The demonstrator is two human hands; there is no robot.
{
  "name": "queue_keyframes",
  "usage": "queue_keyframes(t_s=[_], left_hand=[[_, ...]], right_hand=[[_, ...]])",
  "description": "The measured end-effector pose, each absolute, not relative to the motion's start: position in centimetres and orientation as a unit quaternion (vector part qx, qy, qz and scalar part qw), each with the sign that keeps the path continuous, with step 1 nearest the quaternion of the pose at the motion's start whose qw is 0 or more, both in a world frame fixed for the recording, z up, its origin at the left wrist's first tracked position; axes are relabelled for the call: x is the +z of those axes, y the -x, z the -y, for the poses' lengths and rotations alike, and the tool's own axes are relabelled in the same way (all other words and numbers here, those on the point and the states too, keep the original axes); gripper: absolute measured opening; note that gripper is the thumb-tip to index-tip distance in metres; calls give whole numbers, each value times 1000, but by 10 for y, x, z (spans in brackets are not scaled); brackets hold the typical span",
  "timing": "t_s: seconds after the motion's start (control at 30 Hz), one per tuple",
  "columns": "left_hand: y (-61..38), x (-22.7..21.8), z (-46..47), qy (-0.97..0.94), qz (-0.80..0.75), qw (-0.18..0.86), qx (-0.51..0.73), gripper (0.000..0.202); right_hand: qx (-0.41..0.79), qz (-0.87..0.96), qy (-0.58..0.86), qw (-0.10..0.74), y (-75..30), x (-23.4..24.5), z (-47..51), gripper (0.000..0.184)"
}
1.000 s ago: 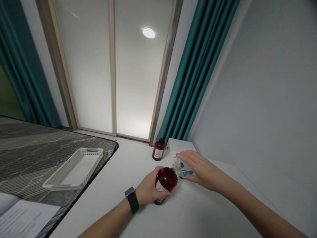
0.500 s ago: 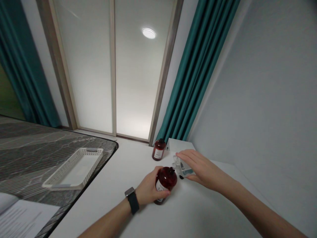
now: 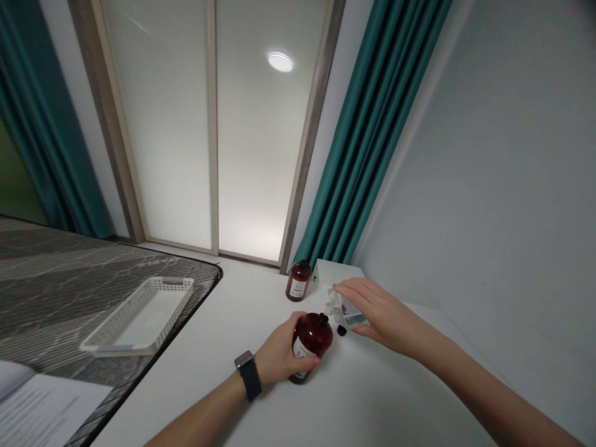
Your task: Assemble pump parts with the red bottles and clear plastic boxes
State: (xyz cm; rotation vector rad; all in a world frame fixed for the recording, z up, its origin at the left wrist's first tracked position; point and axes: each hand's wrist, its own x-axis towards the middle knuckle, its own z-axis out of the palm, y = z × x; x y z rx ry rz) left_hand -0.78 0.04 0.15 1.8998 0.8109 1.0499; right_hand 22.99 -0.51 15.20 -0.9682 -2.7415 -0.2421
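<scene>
My left hand [image 3: 284, 355] wraps around a dark red bottle [image 3: 317, 334] with a white label and a narrow black neck at its top. The bottle's base is over the white table, slightly tilted. My right hand [image 3: 372, 310] grips a clear bottle [image 3: 350, 315], tipped sideways so that its mouth points left, close to the red bottle's neck. Some clear liquid seems to lie along its lower side. A small black cap [image 3: 341, 331] rests on the table just below the clear bottle.
Behind my hands stand a second dark red bottle [image 3: 298, 282] and a white box [image 3: 339, 270] by the wall. To the left, a white plastic basket [image 3: 156, 341] and an open book [image 3: 51, 410] lie on a grey patterned mat [image 3: 60, 292]. The white table [image 3: 237, 310] stretches between.
My right hand has shifted slightly right with the tilted clear bottle, and more of the black cap shows. My left hand and the red bottle have stayed in place.
</scene>
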Motion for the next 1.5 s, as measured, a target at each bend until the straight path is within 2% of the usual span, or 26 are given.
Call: queue_keyframes(t_s=[0.43,1.5], left_hand=[[9,1,0,-755,-323,405,401,66],[9,3,1,-756,-334,391,405,69]], right_hand=[[-102,935,321,107,-228,156,7,79],[-102,937,316,109,-227,158,8,74]])
